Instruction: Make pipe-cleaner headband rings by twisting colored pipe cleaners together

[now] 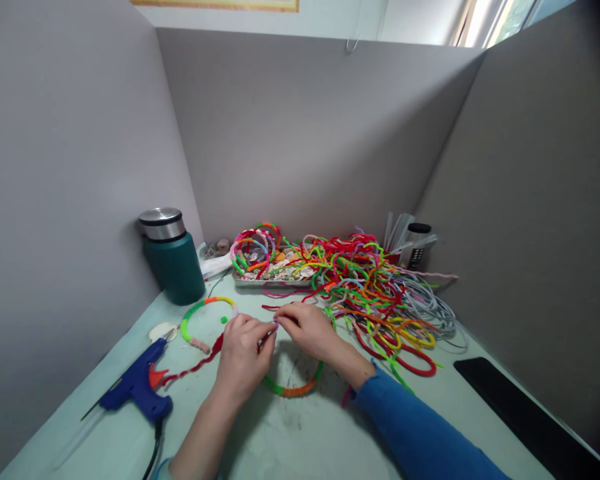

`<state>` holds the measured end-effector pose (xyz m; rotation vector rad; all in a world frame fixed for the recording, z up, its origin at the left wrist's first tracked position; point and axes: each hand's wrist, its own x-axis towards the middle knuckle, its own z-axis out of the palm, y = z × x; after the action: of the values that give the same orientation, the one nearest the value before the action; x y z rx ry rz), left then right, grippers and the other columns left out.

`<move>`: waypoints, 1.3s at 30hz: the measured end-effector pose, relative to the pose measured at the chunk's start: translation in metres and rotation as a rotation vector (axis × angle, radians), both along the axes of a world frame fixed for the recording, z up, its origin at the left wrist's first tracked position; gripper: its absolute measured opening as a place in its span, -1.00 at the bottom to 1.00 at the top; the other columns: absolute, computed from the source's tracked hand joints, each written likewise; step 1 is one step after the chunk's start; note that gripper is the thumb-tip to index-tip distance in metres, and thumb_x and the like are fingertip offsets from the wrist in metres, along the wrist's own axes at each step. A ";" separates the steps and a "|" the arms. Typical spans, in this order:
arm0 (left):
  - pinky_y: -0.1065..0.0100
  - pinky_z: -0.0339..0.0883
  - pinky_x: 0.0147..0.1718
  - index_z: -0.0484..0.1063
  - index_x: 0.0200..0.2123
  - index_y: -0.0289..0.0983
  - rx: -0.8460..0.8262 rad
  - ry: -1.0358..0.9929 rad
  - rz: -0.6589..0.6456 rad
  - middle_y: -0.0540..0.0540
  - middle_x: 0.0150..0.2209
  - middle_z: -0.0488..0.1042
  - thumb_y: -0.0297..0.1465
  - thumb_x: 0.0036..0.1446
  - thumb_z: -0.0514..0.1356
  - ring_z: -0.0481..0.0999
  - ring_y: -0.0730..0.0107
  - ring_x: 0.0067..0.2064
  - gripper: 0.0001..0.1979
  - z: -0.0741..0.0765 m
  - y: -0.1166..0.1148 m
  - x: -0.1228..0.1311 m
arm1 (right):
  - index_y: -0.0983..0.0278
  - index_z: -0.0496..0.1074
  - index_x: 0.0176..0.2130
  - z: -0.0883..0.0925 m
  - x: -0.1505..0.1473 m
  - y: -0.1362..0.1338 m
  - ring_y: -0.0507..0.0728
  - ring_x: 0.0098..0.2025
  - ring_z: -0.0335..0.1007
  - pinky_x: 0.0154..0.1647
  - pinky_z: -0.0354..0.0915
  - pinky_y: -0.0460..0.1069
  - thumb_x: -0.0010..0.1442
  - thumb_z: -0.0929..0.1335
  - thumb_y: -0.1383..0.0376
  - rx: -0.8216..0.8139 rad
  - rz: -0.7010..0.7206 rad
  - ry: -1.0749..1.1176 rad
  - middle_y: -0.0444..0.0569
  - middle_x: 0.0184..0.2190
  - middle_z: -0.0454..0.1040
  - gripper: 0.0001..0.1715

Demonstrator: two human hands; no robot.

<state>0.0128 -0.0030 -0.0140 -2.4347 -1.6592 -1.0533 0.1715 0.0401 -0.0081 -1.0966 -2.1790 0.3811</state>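
Observation:
My left hand and my right hand meet over the middle of the table. Fingertips of both pinch a small purple pipe cleaner, mostly hidden by the fingers. Below them shows a ring wrapped in green and orange fuzzy pipe cleaner; its far side is covered by my hands. Left of my left hand lies a second wrapped ring in green, orange, yellow and pink. A twisted red strand runs from beside my left hand to the glue gun.
A blue glue gun lies at left, near a green bottle. Behind my hands stand a metal tray of small pieces with finished rings and a tangled pile of pipe cleaners. A black slab lies right. Grey partitions enclose the table.

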 end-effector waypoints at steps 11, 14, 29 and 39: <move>0.21 0.12 -0.16 0.53 -0.33 -0.22 0.035 -0.033 0.034 -0.09 -0.49 0.49 -0.33 0.15 0.07 0.34 0.23 -0.34 -0.77 0.007 -0.001 -0.005 | 0.25 0.50 -0.25 0.005 0.003 -0.001 0.06 -0.27 0.40 -0.26 0.20 -0.09 0.21 0.26 0.33 -0.009 0.098 -0.017 -0.06 -0.31 0.54 -0.78; 0.22 0.13 -0.17 0.53 -0.35 -0.20 0.023 -0.060 0.049 -0.09 -0.48 0.51 -0.31 0.14 0.08 0.36 0.24 -0.34 -0.78 0.006 -0.001 -0.008 | 0.25 0.50 -0.26 0.005 0.003 -0.003 0.06 -0.28 0.39 -0.26 0.20 -0.10 0.20 0.27 0.32 -0.013 0.130 -0.026 -0.06 -0.33 0.54 -0.79; 0.41 0.21 -0.44 0.44 -0.48 -0.23 -0.411 -0.663 0.037 0.02 -0.54 0.46 -0.28 -0.01 0.17 0.43 0.35 -0.47 -0.85 0.008 0.002 -0.010 | 0.25 0.48 -0.28 0.009 0.003 -0.005 0.05 -0.31 0.36 -0.29 0.18 -0.10 0.17 0.28 0.35 -0.020 0.181 -0.007 -0.09 -0.36 0.51 -0.82; 0.46 0.23 -0.49 0.42 -0.44 -0.31 -0.623 -1.084 -0.019 0.05 -0.59 0.44 -0.28 -0.18 0.32 0.40 0.49 -0.56 -0.75 0.007 0.005 -0.012 | 0.27 0.46 -0.32 0.017 0.005 -0.010 0.03 -0.37 0.33 -0.33 0.18 -0.10 0.15 0.29 0.37 -0.015 0.231 0.007 -0.09 -0.41 0.47 -0.86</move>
<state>0.0009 0.0024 -0.0070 -2.2405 -2.5183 -2.4632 0.1769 0.0303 0.0084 -0.8514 -2.3068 0.5023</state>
